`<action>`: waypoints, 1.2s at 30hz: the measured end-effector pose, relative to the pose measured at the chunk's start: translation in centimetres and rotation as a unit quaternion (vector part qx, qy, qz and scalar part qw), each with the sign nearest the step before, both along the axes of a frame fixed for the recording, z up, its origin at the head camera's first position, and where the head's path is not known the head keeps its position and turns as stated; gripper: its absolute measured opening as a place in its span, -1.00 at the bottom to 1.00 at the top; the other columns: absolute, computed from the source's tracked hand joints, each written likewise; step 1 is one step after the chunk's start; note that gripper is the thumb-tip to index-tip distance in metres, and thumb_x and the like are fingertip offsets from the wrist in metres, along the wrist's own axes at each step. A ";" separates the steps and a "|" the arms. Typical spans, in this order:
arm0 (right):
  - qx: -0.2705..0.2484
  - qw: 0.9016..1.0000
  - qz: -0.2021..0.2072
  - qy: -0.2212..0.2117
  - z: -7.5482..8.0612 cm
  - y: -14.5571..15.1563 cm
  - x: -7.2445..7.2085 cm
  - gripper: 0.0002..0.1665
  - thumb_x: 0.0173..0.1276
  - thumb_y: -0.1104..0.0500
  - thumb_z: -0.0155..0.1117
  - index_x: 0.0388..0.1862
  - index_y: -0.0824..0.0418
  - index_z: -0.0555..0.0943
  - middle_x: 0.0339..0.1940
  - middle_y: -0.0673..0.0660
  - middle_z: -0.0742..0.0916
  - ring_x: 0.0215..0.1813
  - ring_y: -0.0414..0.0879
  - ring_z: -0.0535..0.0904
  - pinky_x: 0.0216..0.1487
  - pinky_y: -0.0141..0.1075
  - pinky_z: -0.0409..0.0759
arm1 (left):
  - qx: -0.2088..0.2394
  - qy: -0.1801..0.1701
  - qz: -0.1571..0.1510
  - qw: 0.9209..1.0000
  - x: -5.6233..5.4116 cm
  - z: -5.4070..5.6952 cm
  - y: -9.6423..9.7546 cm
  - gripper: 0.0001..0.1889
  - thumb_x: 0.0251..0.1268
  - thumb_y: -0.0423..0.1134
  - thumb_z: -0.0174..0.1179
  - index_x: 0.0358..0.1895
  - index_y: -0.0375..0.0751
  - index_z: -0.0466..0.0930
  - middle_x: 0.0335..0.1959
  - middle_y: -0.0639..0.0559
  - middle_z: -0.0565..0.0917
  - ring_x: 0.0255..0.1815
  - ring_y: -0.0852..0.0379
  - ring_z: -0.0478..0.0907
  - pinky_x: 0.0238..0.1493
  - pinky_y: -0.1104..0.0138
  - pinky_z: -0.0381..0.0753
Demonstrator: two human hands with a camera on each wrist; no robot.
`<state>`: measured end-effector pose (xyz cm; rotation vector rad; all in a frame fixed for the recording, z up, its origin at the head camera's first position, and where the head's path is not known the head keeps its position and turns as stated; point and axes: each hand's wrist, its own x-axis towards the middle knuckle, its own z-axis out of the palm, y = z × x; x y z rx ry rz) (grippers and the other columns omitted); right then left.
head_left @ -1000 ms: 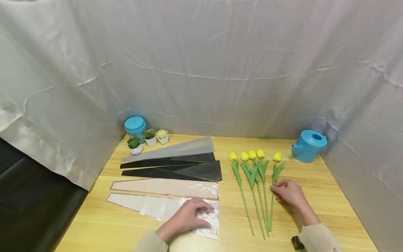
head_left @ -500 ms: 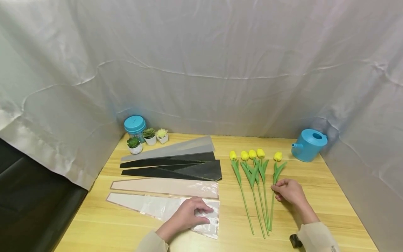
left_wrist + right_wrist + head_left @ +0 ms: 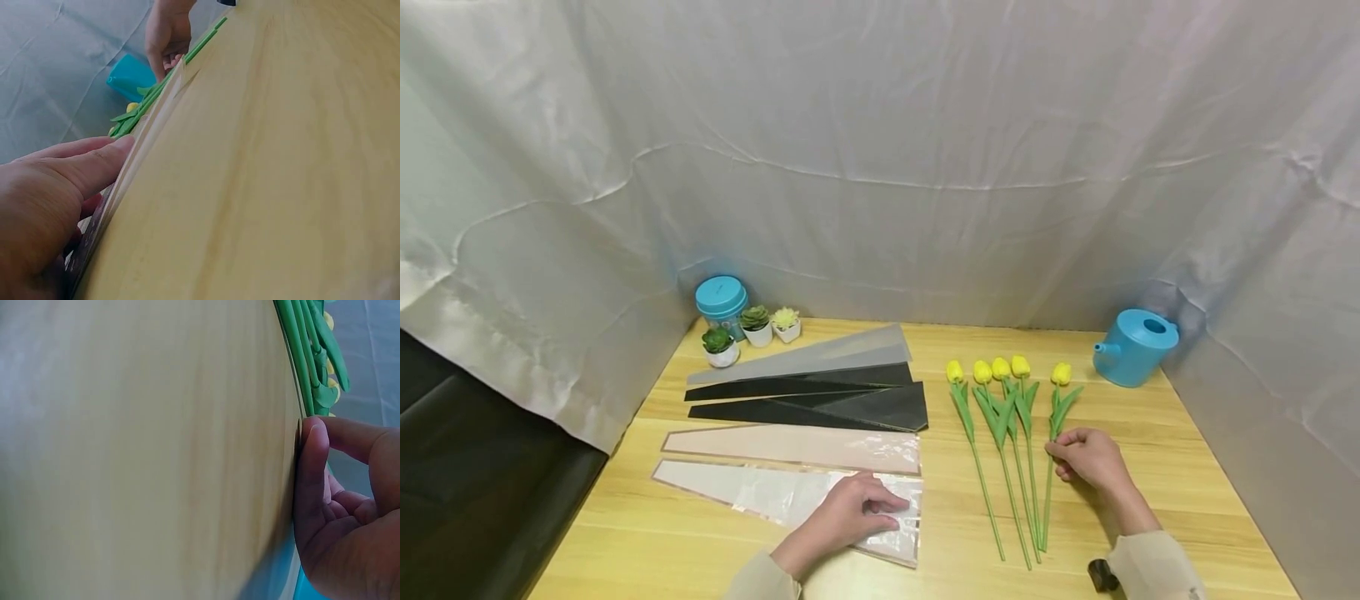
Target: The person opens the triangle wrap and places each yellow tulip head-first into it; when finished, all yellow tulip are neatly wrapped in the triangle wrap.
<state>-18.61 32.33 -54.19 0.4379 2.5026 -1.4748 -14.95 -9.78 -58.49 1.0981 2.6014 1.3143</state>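
My left hand [image 3: 850, 510] rests on the wide end of a clear tapered flower sleeve [image 3: 775, 492], its fingers bent and a gap showing between thumb and forefinger. In the left wrist view its thumb [image 3: 103, 164] lies near the sleeve's edge. My right hand [image 3: 1092, 458] pinches the stem of a yellow tulip [image 3: 1062, 374] between thumb and forefinger. This tulip lies on the table, its stem foot close to several other yellow tulips [image 3: 1002, 417] lying to its left. In the right wrist view the pinching thumb [image 3: 314, 447] shows below green stems.
A second clear sleeve [image 3: 805, 446], two black sleeves [image 3: 850, 404] and a grey one [image 3: 835, 352] lie behind the left hand. Small potted succulents [image 3: 722, 354] and a blue lidded jar [image 3: 721, 300] stand back left. A blue watering can [image 3: 1137, 348] stands back right.
My left thumb and fingers have drawn slightly closer together over the clear sleeve. The right hand has shifted the pinched tulip very slightly to the right.
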 end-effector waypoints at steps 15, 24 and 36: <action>-0.028 0.999 -0.017 -0.012 -0.5 -0.1 0.1 -0.65 0.46 0.23 0.36 -0.02 0.52 0.53 -0.46 0.15 0.70 -0.48 -0.11 0.65 -0.44 -0.27 0.69 | -0.007 0.070 0.006 0.997 0.5 -0.3 -0.2 -0.67 0.09 -0.13 0.57 -0.03 0.08 0.78 -0.24 0.28 0.74 -0.15 0.36 0.55 -0.04 0.49 0.56; -0.025 1.000 -0.013 -0.012 -0.2 -0.1 0.1 -0.63 0.47 0.22 0.35 0.00 0.52 0.53 -0.45 0.15 0.70 -0.47 -0.12 0.64 -0.43 -0.27 0.69 | 0.018 -0.022 0.036 0.999 0.5 -0.2 0.0 -0.73 0.07 -0.18 0.57 -0.10 0.11 0.84 -0.43 0.36 0.71 -0.32 0.46 0.42 -0.26 0.60 0.42; -0.016 1.000 -0.015 -0.011 -0.1 0.1 0.0 -0.64 0.46 0.20 0.37 -0.02 0.51 0.55 -0.45 0.15 0.70 -0.48 -0.12 0.64 -0.44 -0.27 0.68 | 0.030 0.004 0.035 0.999 0.7 -0.2 0.4 -0.88 0.20 -0.25 0.48 -0.28 0.10 0.77 -0.37 0.30 0.69 -0.27 0.45 0.51 -0.13 0.49 0.57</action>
